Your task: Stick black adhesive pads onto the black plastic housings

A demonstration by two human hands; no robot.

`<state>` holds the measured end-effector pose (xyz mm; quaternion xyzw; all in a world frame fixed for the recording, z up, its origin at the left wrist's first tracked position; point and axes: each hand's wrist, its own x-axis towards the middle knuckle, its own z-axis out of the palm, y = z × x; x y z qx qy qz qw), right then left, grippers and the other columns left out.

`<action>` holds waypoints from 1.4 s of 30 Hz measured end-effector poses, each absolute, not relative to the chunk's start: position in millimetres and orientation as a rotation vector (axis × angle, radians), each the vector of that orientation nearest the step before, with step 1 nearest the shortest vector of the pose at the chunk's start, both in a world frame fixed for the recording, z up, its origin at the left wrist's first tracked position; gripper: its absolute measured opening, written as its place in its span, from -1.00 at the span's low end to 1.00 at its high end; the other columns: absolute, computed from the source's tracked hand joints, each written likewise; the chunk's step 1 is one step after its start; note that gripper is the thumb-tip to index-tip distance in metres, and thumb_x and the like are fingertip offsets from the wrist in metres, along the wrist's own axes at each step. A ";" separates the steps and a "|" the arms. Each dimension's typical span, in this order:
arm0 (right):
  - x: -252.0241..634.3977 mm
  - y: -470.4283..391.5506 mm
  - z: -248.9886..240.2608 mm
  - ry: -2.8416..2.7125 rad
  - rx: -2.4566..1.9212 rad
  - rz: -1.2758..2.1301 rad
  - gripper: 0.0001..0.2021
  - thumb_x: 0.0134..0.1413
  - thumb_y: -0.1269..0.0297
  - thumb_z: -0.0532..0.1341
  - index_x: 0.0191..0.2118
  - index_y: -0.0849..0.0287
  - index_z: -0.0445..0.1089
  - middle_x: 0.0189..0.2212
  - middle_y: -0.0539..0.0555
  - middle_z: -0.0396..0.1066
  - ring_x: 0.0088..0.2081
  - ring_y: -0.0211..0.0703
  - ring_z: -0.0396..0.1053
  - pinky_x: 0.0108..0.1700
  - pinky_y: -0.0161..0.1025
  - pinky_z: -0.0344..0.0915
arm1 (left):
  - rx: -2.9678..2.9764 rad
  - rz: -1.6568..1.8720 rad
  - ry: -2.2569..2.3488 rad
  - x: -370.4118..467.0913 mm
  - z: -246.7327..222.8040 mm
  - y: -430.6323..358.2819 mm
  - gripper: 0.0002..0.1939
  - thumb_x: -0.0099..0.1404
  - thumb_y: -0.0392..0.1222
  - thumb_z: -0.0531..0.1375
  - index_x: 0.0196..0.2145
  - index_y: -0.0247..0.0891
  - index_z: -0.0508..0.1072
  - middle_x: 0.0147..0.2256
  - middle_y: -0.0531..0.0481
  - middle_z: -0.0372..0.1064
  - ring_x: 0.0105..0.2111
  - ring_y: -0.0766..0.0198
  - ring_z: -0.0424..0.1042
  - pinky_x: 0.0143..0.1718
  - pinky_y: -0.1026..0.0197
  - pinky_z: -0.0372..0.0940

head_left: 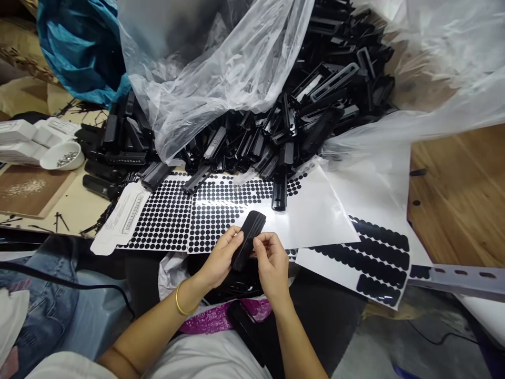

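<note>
A long black casing with a carbon-fibre pattern is held tilted above the table's front edge. My left hand grips its left side between thumb and fingers. At the casing's right edge, the thumb and curled fingers of my right hand are closed against it; whether something small is also between the fingertips I cannot tell. Behind the hands lie sheets of round black stickers, partly peeled to bare white backing. Another black casing rests on the sheets, its hollow side up.
A big heap of black casings fills the back under clear plastic bags. To the left stand a white bowl of small metal parts and white boxes. A sticker sheet overhangs at right, near a slotted metal bar.
</note>
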<state>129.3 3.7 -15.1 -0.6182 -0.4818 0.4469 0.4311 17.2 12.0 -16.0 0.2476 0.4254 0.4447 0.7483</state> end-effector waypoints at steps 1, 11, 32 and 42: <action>128.8 3.0 -15.0 -1.205 -1.544 1.110 -0.85 0.10 0.18 0.08 -0.42 0.13 0.22 -0.55 -0.07 0.22 -0.54 -0.27 0.20 -0.46 -0.30 0.21 | 0.561 0.981 0.944 17.8 -15.6 11.2 -0.75 0.19 0.00 0.18 -0.40 -0.25 0.30 -0.48 0.12 0.20 -0.46 0.44 0.21 -0.40 0.38 0.14; 125.3 -2.9 -11.9 -1.286 -1.576 0.973 -0.86 0.13 0.24 0.06 -0.42 0.14 0.21 -0.57 -0.09 0.19 -0.57 -0.31 0.13 -0.51 -0.33 0.11 | 0.750 0.985 1.056 18.9 -17.1 4.0 -0.76 0.26 0.01 0.09 -0.36 -0.23 0.28 -0.44 0.11 0.15 -0.41 0.39 0.15 -0.33 0.33 0.12; 156.0 -118.8 -60.9 -2.155 -1.838 1.251 -0.39 -0.19 0.43 0.27 0.09 0.12 0.22 0.01 0.18 0.31 0.04 0.12 0.25 0.05 -0.04 0.22 | 0.431 0.842 0.818 15.2 -12.1 8.7 -0.82 0.17 -0.23 0.21 -0.28 -0.32 0.32 -0.15 -0.16 0.43 -0.14 0.09 0.47 -0.12 0.10 0.37; 155.5 -86.1 -34.1 -2.263 -1.657 1.382 -0.39 -0.12 0.44 0.21 0.14 0.13 0.18 -0.05 0.17 0.35 0.01 0.05 0.29 0.00 -0.05 0.28 | 0.619 0.797 0.851 17.7 -18.2 6.8 -0.70 0.14 -0.20 0.26 -0.20 -0.32 0.31 -0.07 -0.22 0.40 -0.20 0.18 0.49 -0.21 0.21 0.38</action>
